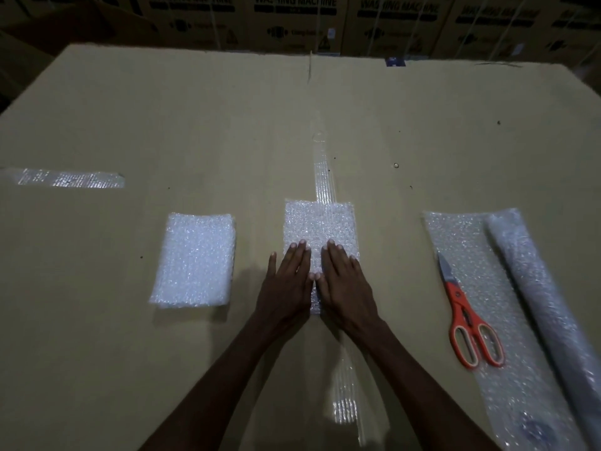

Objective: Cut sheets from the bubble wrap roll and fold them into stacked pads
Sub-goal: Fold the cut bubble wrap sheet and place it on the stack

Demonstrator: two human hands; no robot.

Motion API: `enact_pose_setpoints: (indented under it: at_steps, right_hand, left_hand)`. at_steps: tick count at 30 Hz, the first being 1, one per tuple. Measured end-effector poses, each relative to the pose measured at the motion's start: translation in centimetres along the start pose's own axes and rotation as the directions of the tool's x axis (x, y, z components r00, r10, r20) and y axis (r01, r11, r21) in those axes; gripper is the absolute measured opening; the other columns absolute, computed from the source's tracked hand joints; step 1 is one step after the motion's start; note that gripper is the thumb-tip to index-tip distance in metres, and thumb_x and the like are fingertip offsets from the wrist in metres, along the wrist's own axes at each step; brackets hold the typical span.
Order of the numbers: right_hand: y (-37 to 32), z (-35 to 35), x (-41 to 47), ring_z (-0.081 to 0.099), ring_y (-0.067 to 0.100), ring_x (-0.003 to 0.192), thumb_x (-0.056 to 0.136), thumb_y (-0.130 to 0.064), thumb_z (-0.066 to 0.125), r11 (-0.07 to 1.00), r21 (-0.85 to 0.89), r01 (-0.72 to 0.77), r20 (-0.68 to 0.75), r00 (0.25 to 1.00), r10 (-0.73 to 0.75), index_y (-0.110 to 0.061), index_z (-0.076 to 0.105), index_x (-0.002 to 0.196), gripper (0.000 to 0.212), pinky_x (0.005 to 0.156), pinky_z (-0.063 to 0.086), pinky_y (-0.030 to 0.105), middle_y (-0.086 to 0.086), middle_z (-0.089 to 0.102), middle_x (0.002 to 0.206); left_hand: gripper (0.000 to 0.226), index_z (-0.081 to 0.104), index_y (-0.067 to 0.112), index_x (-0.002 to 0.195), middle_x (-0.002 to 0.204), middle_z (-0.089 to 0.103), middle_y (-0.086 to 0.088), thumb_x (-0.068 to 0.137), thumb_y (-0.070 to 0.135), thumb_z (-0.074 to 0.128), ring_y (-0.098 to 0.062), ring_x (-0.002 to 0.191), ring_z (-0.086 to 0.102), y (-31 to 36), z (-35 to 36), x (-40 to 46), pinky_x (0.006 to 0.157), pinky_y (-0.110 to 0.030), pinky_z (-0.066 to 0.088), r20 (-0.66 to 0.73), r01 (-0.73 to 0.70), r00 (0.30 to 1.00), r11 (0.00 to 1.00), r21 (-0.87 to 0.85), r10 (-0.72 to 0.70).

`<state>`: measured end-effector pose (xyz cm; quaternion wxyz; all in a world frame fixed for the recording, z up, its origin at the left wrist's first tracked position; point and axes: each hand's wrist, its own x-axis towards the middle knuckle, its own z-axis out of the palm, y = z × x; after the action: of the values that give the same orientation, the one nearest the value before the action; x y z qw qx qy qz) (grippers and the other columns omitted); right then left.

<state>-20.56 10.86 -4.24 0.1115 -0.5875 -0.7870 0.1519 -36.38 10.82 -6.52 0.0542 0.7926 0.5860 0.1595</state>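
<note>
A folded bubble wrap pad (320, 222) lies at the middle of the cardboard surface (227, 118). My left hand (286, 281) and my right hand (346, 281) press flat on its near half, side by side, fingers straight, thumbs touching. A stack of folded pads (195, 258) sits to the left, apart from my hands. At the right lies the bubble wrap roll (546, 307), with its loose sheet (461, 242) spread toward me. Orange-handled scissors (468, 317) rest on that sheet, blades pointing away.
Strips of clear tape run along the cardboard's centre seam (323, 170) and at the far left (68, 179). Brown washing machine cartons (292, 17) line the back beyond the far edge.
</note>
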Motion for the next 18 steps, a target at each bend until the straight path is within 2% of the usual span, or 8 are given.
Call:
enact_pose_setpoints:
  at_steps: [2,5,11,13,15,17,18]
  right_hand:
    - [0.5,-0.2,-0.3,0.005,0.019,0.158,0.102,-0.048,0.015,0.999,-0.022,0.024,0.039,0.999,-0.024,-0.010,0.015,0.162,0.072,0.126,-0.001,0.036,0.006,0.007,0.171]
    - [1.9,-0.6,-0.9,-0.007,0.015,0.157,0.104,-0.055,0.017,0.995,-0.074,0.064,0.080,0.995,-0.058,-0.015,0.005,0.164,0.073,0.126,-0.005,0.038,0.002,-0.004,0.171]
    - [4.0,-2.0,-2.3,-0.022,0.013,0.154,0.102,-0.065,0.016,0.991,-0.128,0.048,0.171,0.985,-0.025,-0.018,-0.008,0.163,0.080,0.125,-0.012,0.045,0.000,-0.019,0.169]
    - [3.9,-2.6,-2.4,-0.023,0.014,0.154,0.101,-0.067,0.016,0.995,-0.096,0.031,0.205,0.979,-0.011,-0.016,-0.008,0.163,0.083,0.125,-0.011,0.048,0.001,-0.020,0.169]
    - [3.7,-3.3,-2.9,-0.012,0.017,0.157,0.100,-0.069,0.017,1.000,-0.018,0.004,0.165,0.986,-0.001,-0.013,0.001,0.164,0.087,0.126,-0.004,0.049,0.004,-0.009,0.172]
    - [3.5,-4.1,-3.9,0.021,0.022,0.154,0.100,-0.064,0.032,0.994,0.111,0.015,0.001,1.000,-0.015,-0.010,0.023,0.161,0.082,0.123,0.019,0.047,0.008,0.024,0.168]
    - [3.5,-4.3,-4.7,0.039,0.023,0.143,0.099,-0.057,0.045,0.987,0.153,0.057,-0.100,0.994,-0.042,-0.009,0.037,0.155,0.074,0.115,0.033,0.043,0.009,0.041,0.158]
  left_hand:
    - [0.058,0.039,0.007,0.150,0.159,0.034,-0.011,0.103,0.037,0.028,-0.025,0.146,0.035,-0.4,-0.2,-0.2,0.113,-0.059,0.027,0.032,-0.014,0.999,1.000,0.010,0.013]
    - [0.065,0.036,0.009,0.153,0.161,0.030,-0.009,0.104,0.050,0.021,-0.025,0.148,0.030,-1.5,-0.6,-0.7,0.115,-0.061,0.021,0.066,-0.039,0.997,0.998,0.045,0.036]
    - [0.071,0.036,0.011,0.153,0.161,0.029,-0.009,0.103,0.059,0.019,-0.029,0.148,0.029,-2.8,-1.4,-1.8,0.114,-0.062,0.021,0.085,-0.068,0.995,0.995,0.078,0.062]
    - [0.074,0.040,0.008,0.151,0.159,0.033,-0.013,0.103,0.060,0.018,-0.032,0.146,0.033,-2.7,-1.7,-1.8,0.111,-0.065,0.028,0.105,-0.065,0.993,0.996,0.065,0.058]
    - [0.078,0.043,0.005,0.148,0.156,0.038,-0.016,0.102,0.062,0.018,-0.033,0.143,0.038,-2.5,-2.1,-2.1,0.107,-0.065,0.033,0.101,-0.051,0.994,0.998,0.043,0.047]
    - [0.077,0.045,0.004,0.147,0.155,0.040,-0.017,0.100,0.063,0.027,-0.034,0.142,0.039,-2.3,-2.6,-2.9,0.108,-0.061,0.034,0.049,-0.041,0.998,0.999,-0.035,0.042]
    - [0.075,0.047,0.004,0.145,0.153,0.043,-0.017,0.099,0.061,0.036,-0.034,0.142,0.040,-2.2,-2.7,-3.5,0.108,-0.057,0.035,-0.001,-0.066,0.998,0.994,-0.084,0.066]
